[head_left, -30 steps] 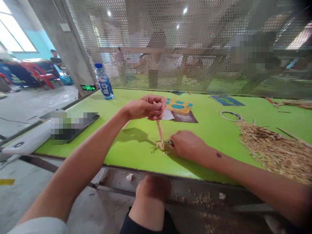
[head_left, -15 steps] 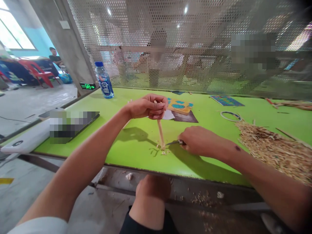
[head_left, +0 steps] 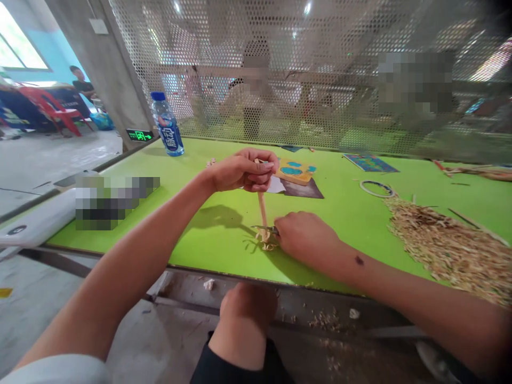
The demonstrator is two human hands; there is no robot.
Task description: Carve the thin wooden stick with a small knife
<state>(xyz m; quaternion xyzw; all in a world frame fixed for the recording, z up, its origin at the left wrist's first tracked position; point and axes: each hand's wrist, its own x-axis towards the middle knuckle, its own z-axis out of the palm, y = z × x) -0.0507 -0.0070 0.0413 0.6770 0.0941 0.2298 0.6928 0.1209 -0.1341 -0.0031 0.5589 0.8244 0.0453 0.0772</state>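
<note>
Slip risk first, as I judge it: blade (head_left: 264, 229) sits low on the stick (head_left: 262, 209), right next to the right hand's (head_left: 304, 236) fingertips, and the stick is propped only on its frayed tip, so a hard push could skid the base across the smooth green table (head_left: 224, 245) or kick the edge off the wood twd the knuckles; too much bite could also snap the thin end. Left hand (head_left: 245, 170) is closed over the stick's top, fingers curled and pressed together w/ thumb on top, pinching it near upright, leaning slightly. Right hand lies low on the table just right of the stick's foot, fingers folded round a small knife handle; handle itself mostly hidden, only the metal tip shows past the fingertips, touching the stick. Stick looks pale, thin, bare wood, lower end splayed into curls, w/ a few loose shavings (head_left: 269, 246) at the base, just left of the right fingertips. Well right of that hand, a big heap of shavings (head_left: 448, 248) and a ring (head_left: 377, 188); beyond the left fingers a yellow-and-blue board (head_left: 296, 171); far left of them a water bottle (head_left: 168, 128).
</note>
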